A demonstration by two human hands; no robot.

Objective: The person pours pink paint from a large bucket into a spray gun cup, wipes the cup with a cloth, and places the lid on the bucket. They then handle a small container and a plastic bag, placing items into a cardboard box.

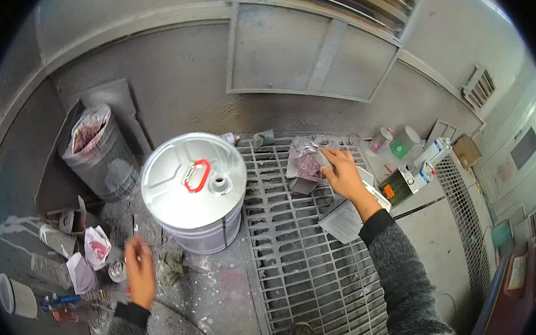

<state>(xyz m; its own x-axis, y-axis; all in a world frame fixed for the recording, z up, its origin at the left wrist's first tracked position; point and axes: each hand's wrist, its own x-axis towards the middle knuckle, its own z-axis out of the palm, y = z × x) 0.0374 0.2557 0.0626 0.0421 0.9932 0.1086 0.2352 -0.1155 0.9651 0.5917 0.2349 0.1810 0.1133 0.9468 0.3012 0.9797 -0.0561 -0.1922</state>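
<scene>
My right hand (345,177) is closed with fingers and thumb at the edge of a crumpled, pink-stained sheet (307,163), over the metal grating. Just below that sheet is a small grey block-like piece (303,185). Left of the drum, my left hand (141,275) is held up with fingers stretched out and slightly blurred; I see nothing in it. Between the hands stands a large white metal drum (173,206) with a red-and-metal handle (198,175) on its lid and an uncapped round spout (221,183). Pink-stained cups (97,247) are nearest my left hand.
A lined waste bin (100,158) stands at the back left. Bottles and a white tub (17,295) cluster at left. Metal grating (300,253) covers the floor ahead. On the right, a bench (427,233) bears cans (401,185) and plastic containers (406,142).
</scene>
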